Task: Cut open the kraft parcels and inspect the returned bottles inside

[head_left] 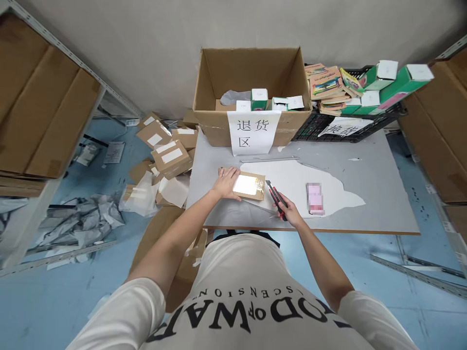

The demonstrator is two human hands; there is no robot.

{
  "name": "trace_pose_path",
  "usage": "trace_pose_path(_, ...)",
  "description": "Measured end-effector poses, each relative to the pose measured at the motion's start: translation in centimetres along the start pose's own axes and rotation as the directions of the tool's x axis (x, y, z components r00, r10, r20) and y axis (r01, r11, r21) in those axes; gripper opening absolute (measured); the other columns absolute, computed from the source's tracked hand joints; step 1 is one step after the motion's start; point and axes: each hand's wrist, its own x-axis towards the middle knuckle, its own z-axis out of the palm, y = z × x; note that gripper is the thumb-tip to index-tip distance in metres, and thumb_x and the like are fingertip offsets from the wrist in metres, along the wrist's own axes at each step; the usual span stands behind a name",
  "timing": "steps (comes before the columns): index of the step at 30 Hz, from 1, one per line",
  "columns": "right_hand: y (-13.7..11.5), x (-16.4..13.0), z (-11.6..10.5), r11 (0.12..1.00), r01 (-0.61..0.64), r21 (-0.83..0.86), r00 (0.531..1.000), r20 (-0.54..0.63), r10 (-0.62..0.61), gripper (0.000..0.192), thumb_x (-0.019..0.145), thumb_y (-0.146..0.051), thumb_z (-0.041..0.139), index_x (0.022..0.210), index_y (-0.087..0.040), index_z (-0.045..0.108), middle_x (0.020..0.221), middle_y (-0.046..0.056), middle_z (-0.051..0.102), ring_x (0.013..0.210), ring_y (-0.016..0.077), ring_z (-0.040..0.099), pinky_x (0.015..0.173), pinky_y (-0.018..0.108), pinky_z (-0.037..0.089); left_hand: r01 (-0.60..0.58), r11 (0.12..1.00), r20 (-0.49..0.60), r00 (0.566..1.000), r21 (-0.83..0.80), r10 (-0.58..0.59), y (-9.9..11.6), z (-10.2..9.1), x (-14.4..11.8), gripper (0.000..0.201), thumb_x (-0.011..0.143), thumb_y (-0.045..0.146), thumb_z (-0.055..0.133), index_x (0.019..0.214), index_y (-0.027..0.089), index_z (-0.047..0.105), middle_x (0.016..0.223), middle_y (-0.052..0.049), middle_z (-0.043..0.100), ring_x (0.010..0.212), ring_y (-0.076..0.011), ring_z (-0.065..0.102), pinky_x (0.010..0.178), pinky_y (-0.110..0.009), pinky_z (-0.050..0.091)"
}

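On the table, a small brown cardboard box [260,193] with a white label and tape at its right end lies flat. My left hand [226,183] is laid over the box's left end, fingers across its top and thumb by the near side, holding it down. A red and black utility knife [276,198] is gripped in my right hand [290,212]. Its blade tip points up and left, close to the box's right end; whether it touches cannot be made out. Beneath the box lies a torn white sheet [332,187], with a blurred pink phone-like item [314,198] on it.
At the table's [379,209] back stand a large open carton [211,121] with green-white boxes and a sign, and a black crate [310,127] of booklets and boxes. Opened cartons [171,158] pile up left of the table. Shelves with big cartons [44,102] flank both sides.
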Motion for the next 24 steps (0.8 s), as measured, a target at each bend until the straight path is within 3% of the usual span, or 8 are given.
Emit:
trace_pose_path(5, -0.2, 0.0, 0.0, 1.0, -0.006, 0.004, 1.0, 0.005, 0.006, 0.076, 0.08, -0.051, 0.06, 0.145, -0.024, 0.031, 0.09, 0.005, 0.063, 0.047, 0.0093, 0.051, 0.037, 0.023, 0.038, -0.017, 0.992, -0.015, 1.0, 0.122, 0.019, -0.2, 0.3, 0.0, 0.128, 0.048, 0.073, 0.07, 0.147, 0.011, 0.019, 0.147, -0.023, 0.03, 0.138, -0.0417, 0.018, 0.111, -0.058, 0.004)
trace_pose_path(13, -0.6, 1.0, -0.3, 1.0, -0.024, -0.011, 1.0, 0.014, 0.025, 0.074, 0.081, -0.049, 0.06, 0.145, -0.025, 0.031, 0.089, 0.005, 0.063, 0.047, 0.0092, 0.051, 0.037, 0.023, 0.039, -0.03, 0.995, -0.015, 0.999, 0.093, 0.032, -0.7, 0.4, 0.4, 0.121, 0.051, 0.071, 0.069, 0.145, 0.011, 0.022, 0.146, -0.022, 0.033, 0.137, -0.0393, 0.023, 0.111, -0.059, 0.005)
trace_pose_path(24, -0.7, 1.5, -1.6, 0.997, -0.039, -0.062, 0.993, 0.105, 0.045, 0.075, 0.081, -0.05, 0.06, 0.146, -0.024, 0.031, 0.068, -0.003, 0.056, 0.04, 0.0082, 0.046, 0.036, 0.021, 0.036, -0.007, 0.997, -0.075, 0.997, 0.082, 0.013, -0.4, 0.7, 0.0, 0.119, 0.047, 0.065, 0.075, 0.143, 0.012, 0.028, 0.141, -0.021, 0.038, 0.133, -0.0392, 0.028, 0.111, -0.056, 0.01)
